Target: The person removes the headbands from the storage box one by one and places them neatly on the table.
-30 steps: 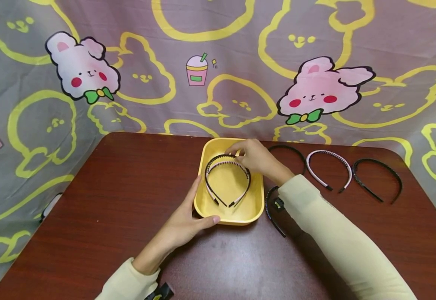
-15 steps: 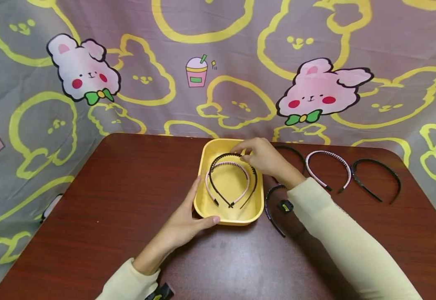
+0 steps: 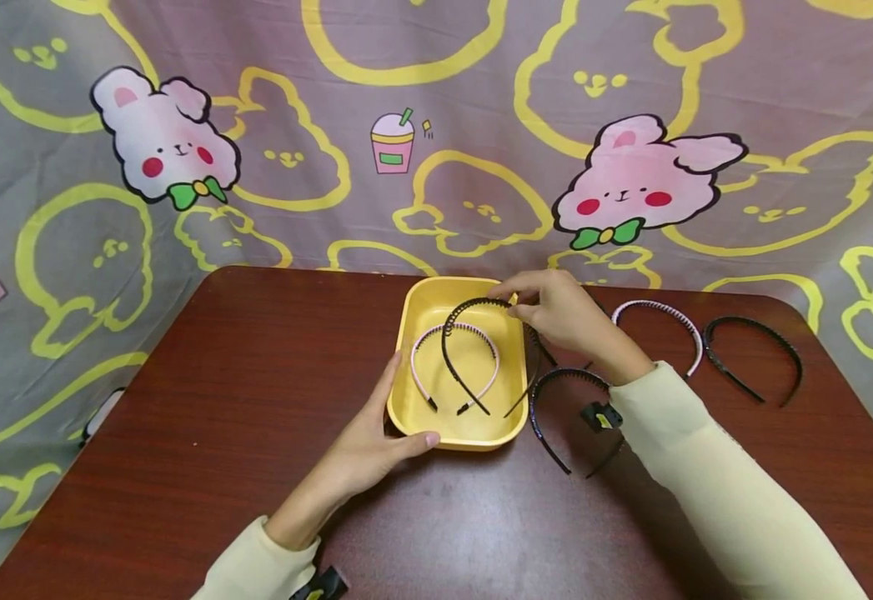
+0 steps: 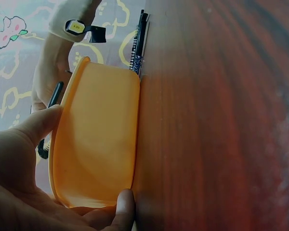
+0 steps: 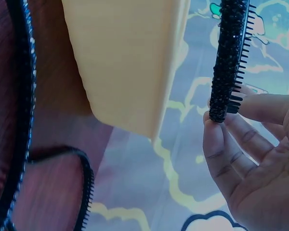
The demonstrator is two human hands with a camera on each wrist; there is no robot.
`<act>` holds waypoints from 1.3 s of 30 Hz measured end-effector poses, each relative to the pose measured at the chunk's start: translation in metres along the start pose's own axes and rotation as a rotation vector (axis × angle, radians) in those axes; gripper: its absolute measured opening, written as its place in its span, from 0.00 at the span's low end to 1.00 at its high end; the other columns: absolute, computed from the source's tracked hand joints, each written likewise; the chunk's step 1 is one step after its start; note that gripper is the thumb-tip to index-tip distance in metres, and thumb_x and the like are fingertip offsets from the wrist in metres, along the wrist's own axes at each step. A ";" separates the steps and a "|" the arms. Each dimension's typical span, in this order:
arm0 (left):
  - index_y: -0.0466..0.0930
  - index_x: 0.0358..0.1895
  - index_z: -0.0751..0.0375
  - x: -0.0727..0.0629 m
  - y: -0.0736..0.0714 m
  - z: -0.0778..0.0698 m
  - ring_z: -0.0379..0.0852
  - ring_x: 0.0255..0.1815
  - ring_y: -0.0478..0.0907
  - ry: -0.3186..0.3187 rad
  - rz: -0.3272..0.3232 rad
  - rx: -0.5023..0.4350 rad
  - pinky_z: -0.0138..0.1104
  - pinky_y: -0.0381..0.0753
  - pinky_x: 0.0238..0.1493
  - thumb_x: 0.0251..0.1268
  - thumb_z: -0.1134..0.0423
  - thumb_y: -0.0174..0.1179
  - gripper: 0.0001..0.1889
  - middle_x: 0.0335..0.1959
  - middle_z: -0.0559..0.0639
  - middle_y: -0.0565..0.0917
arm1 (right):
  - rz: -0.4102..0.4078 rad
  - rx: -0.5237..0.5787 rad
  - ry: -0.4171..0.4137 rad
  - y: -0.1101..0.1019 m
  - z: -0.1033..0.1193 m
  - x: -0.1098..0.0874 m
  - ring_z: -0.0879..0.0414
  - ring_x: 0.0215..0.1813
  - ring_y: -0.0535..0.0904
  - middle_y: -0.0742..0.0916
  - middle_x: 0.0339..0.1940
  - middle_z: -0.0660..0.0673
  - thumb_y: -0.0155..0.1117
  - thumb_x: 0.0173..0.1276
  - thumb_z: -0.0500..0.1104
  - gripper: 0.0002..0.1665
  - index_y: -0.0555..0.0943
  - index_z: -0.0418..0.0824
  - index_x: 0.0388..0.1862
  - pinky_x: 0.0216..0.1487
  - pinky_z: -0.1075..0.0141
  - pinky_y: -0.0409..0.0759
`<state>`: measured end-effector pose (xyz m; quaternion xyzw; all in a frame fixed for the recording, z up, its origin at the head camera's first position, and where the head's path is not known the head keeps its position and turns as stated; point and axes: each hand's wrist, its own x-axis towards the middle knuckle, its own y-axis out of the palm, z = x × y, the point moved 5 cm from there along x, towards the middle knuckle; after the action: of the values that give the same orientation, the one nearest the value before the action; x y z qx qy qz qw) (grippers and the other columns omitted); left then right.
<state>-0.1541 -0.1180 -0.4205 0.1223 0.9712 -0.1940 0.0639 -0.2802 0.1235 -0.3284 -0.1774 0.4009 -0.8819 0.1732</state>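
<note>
A yellow plastic box [image 3: 474,444] stands on the table, gripped at its near left corner by my left hand [image 3: 364,450]. In the left wrist view the thumb [image 4: 41,125] lies against the rim and other fingers reach round the box's end. My right hand [image 3: 567,315] pinches a black toothed headband [image 3: 445,337] by its curved top, above the box's right side. Seen from the right wrist, this headband [image 5: 227,57] has a glittery outer face. Inside the box lies a pink headband [image 3: 415,367] with dark teeth and tips.
Right of the box, a dark sparkly headband [image 3: 536,417] lies close by. Further right are a white-pink headband [image 3: 697,333] and a black one [image 3: 792,350]; another dark one is mostly behind my right hand. A patterned curtain [image 3: 376,225] borders the table's [image 3: 256,392] back edge.
My right hand has moved right, drawing the black headband away from the pink one and up toward the box's right side. The left hand and the box have stayed put.
</note>
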 end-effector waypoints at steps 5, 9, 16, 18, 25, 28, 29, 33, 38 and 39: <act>0.38 0.87 0.36 -0.001 -0.001 0.000 0.56 0.86 0.50 -0.013 -0.003 0.008 0.58 0.50 0.83 0.60 0.54 0.77 0.61 0.88 0.45 0.48 | -0.021 -0.014 -0.006 -0.010 -0.003 -0.010 0.48 0.45 0.84 0.92 0.45 0.41 0.66 0.68 0.27 0.18 0.91 0.40 0.52 0.43 0.60 0.77; 0.38 0.87 0.34 -0.002 -0.002 0.000 0.57 0.86 0.51 -0.030 -0.011 0.016 0.59 0.51 0.83 0.60 0.53 0.77 0.61 0.88 0.47 0.50 | -0.024 -0.031 0.011 -0.017 -0.005 -0.020 0.50 0.43 0.81 0.92 0.43 0.40 0.67 0.68 0.27 0.18 0.91 0.41 0.52 0.36 0.65 0.72; 0.38 0.87 0.33 -0.002 -0.002 -0.001 0.57 0.85 0.53 -0.039 -0.013 0.017 0.59 0.52 0.82 0.60 0.53 0.77 0.61 0.88 0.49 0.51 | -0.025 -0.045 0.065 -0.031 -0.012 -0.039 0.49 0.45 0.77 0.90 0.48 0.41 0.68 0.70 0.30 0.18 0.91 0.44 0.55 0.34 0.65 0.70; 0.38 0.87 0.33 -0.002 -0.002 -0.002 0.57 0.85 0.52 -0.040 -0.011 0.018 0.59 0.52 0.82 0.60 0.52 0.77 0.61 0.88 0.49 0.51 | -0.023 -0.056 0.080 -0.034 -0.016 -0.044 0.49 0.46 0.76 0.90 0.49 0.41 0.68 0.70 0.30 0.18 0.90 0.45 0.55 0.35 0.64 0.70; 0.38 0.87 0.33 -0.001 -0.001 0.000 0.57 0.85 0.52 -0.035 -0.003 0.020 0.60 0.53 0.82 0.60 0.52 0.77 0.61 0.88 0.48 0.50 | -0.041 -0.090 0.092 -0.043 -0.030 -0.062 0.52 0.39 0.75 0.89 0.48 0.43 0.69 0.69 0.31 0.19 0.91 0.47 0.54 0.33 0.66 0.70; 0.37 0.87 0.32 -0.001 -0.001 0.001 0.56 0.85 0.52 -0.043 -0.003 0.014 0.58 0.53 0.82 0.60 0.52 0.77 0.62 0.88 0.48 0.50 | -0.056 -0.099 0.090 -0.047 -0.037 -0.070 0.54 0.36 0.74 0.89 0.44 0.45 0.69 0.68 0.30 0.20 0.91 0.48 0.54 0.30 0.67 0.71; 0.37 0.87 0.32 0.000 -0.001 0.001 0.55 0.85 0.52 -0.045 -0.004 0.012 0.58 0.52 0.83 0.60 0.52 0.77 0.62 0.88 0.48 0.50 | -0.061 -0.103 0.087 -0.048 -0.039 -0.072 0.55 0.37 0.75 0.89 0.43 0.45 0.69 0.68 0.30 0.20 0.91 0.49 0.54 0.31 0.68 0.71; 0.36 0.86 0.31 0.000 -0.001 0.003 0.53 0.86 0.49 -0.051 -0.003 0.010 0.57 0.50 0.84 0.59 0.53 0.78 0.63 0.88 0.44 0.49 | -0.058 -0.104 0.111 -0.053 -0.048 -0.082 0.60 0.36 0.76 0.90 0.44 0.46 0.69 0.68 0.30 0.21 0.90 0.50 0.54 0.27 0.69 0.71; 0.36 0.86 0.31 0.001 0.000 0.003 0.52 0.85 0.51 -0.050 0.004 0.006 0.56 0.51 0.83 0.60 0.53 0.78 0.63 0.88 0.42 0.47 | -0.050 -0.091 0.134 -0.059 -0.059 -0.094 0.65 0.25 0.73 0.90 0.49 0.42 0.68 0.69 0.30 0.20 0.90 0.48 0.54 0.19 0.69 0.69; 0.36 0.86 0.30 0.001 0.000 0.003 0.52 0.85 0.51 -0.051 0.004 0.006 0.56 0.52 0.83 0.60 0.53 0.78 0.62 0.88 0.42 0.47 | -0.048 -0.089 0.138 -0.061 -0.062 -0.097 0.65 0.22 0.71 0.89 0.50 0.42 0.68 0.70 0.30 0.20 0.89 0.48 0.54 0.19 0.69 0.69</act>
<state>-0.1548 -0.1192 -0.4231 0.1195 0.9685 -0.1997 0.0885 -0.2332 0.2442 -0.3365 -0.1335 0.4461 -0.8774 0.1158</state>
